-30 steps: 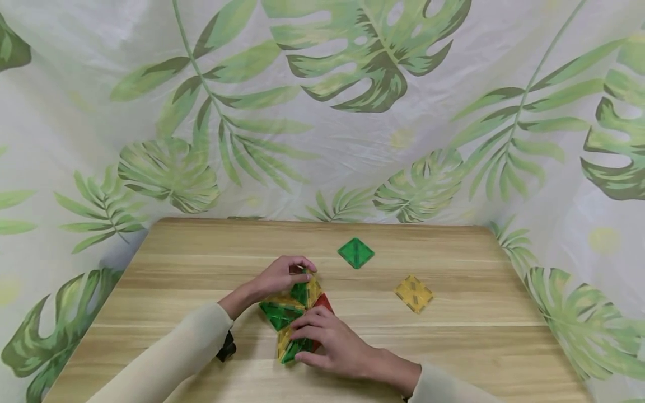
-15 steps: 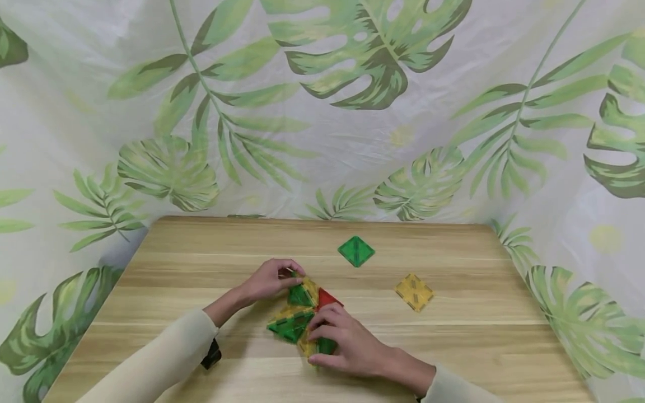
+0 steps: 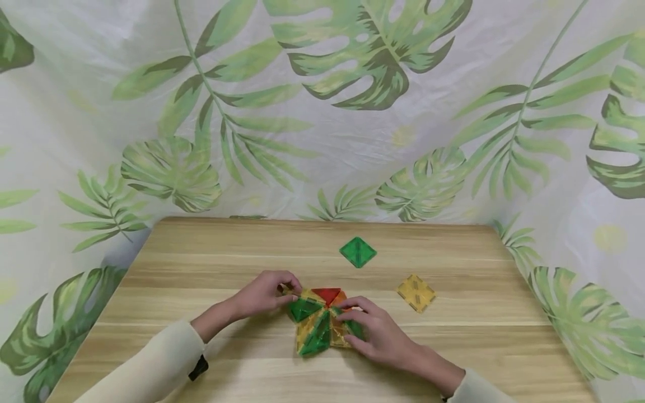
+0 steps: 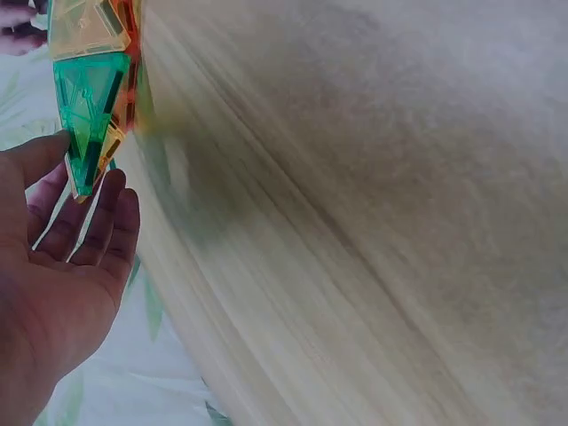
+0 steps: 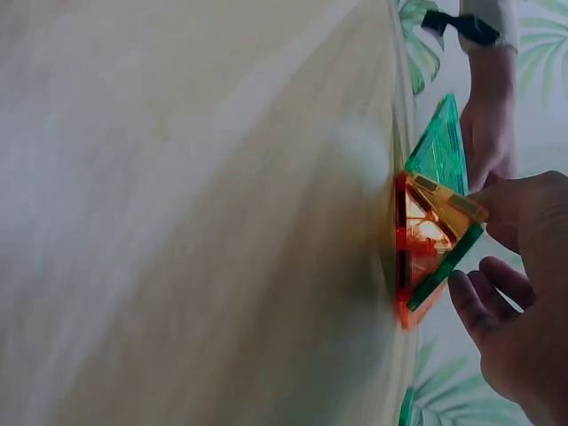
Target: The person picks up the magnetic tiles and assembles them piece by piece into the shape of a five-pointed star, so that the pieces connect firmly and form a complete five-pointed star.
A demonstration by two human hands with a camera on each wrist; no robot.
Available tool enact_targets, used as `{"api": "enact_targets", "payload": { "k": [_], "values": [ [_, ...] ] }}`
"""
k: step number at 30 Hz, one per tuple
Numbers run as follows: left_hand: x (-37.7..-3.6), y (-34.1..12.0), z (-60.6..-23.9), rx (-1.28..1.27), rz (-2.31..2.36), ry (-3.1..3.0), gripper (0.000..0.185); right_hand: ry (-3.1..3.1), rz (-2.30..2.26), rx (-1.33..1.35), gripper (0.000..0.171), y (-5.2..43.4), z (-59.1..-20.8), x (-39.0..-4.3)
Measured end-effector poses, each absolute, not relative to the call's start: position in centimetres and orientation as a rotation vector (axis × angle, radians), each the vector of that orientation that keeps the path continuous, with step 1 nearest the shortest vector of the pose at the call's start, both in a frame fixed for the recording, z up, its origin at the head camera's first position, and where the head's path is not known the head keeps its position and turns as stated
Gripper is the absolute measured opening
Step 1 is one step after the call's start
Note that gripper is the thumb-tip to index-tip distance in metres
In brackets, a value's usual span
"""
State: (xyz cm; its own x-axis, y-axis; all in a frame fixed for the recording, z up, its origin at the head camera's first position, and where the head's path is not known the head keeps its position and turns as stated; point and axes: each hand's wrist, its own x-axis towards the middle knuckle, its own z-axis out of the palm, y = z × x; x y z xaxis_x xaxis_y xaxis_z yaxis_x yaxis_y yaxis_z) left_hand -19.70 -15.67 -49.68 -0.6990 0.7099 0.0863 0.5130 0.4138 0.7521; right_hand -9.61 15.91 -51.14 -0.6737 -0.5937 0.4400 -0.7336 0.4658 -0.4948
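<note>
Both hands' curled fingers (image 3: 291, 278) pinch the tile cluster (image 3: 317, 322).

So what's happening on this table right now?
A person works a cluster of triangular magnetic tiles on a wooden table. The left hand holds its far left edge; the right hand grips its right side. A green square tile and a yellow square tile lie apart, untouched.
</note>
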Motion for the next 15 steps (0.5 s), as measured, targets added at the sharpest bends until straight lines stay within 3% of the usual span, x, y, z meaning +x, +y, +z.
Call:
{"api": "enact_targets", "payload": {
  "k": [15],
  "values": [
    [-19.1,-15.4,-49.1,1.21,1.06,2.419,0.01,-2.518,1.052,1.157,0.025,18.4,-51.2,-11.7]
  ]
}}
